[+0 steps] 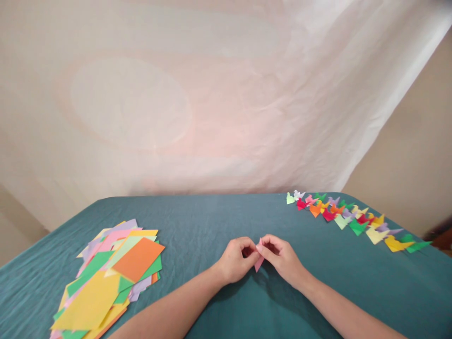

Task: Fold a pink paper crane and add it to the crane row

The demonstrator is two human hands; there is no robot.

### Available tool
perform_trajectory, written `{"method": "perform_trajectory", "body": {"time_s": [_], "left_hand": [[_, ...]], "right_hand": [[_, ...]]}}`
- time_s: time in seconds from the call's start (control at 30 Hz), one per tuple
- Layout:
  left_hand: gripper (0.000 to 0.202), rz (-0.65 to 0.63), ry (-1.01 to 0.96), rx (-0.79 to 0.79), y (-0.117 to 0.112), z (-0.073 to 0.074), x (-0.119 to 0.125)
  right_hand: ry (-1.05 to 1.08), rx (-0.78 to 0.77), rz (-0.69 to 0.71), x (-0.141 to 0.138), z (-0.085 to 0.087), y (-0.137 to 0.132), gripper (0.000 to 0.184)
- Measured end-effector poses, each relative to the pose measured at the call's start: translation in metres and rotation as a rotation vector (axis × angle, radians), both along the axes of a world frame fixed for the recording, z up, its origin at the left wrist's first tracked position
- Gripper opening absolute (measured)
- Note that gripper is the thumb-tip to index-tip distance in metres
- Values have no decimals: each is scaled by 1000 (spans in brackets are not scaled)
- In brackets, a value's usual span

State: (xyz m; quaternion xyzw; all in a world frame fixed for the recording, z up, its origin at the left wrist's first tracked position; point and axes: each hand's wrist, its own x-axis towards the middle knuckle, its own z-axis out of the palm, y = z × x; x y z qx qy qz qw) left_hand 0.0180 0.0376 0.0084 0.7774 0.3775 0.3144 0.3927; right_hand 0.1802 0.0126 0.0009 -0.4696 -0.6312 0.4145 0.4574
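From afar I am watching the left hand point(238, 259) and right hand point(281, 258) clamping thumbs and fingers on the small pink paper point(258, 265), over the green cloth point(205, 219); loose paper sheets point(138, 260) are lying at left; folded birds point(342, 221) are lining the right.

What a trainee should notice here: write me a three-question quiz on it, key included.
1. What colour is the folded paper pinched between the left hand and the right hand?
2. True or false: the flat sheets lie in an overlapping pile on the left of the table.
3. Where are the paper birds?
A) Between the two hands
B) Toward the right edge of the table
C) On top of the flat sheets

Key: 1. Pink. 2. True. 3. B.
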Motion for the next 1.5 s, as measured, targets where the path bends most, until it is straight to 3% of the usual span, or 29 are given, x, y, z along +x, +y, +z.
{"method": "perform_trajectory", "body": {"time_s": [0.3, 0.43, 0.63, 1.13, 1.5], "left_hand": [[24, -76, -6, -121, 3, 0, -2], [30, -47, -127, -198, 9, -7, -2], [33, -21, -267, -255, 15, -11, -2], [28, -52, -37, -152, 8, -5, -1], [26, -47, -30, -146, 7, -6, 0]], "right_hand": [[48, -20, -26, 1, -1, 3, 32], [82, -50, -27, 0, -1, 4, 38], [-15, -19, 8, 1, -3, 2, 31], [27, 6, -52, 3, -7, 4, 31], [76, 3, -55, 2, -7, 3, 25]]}}
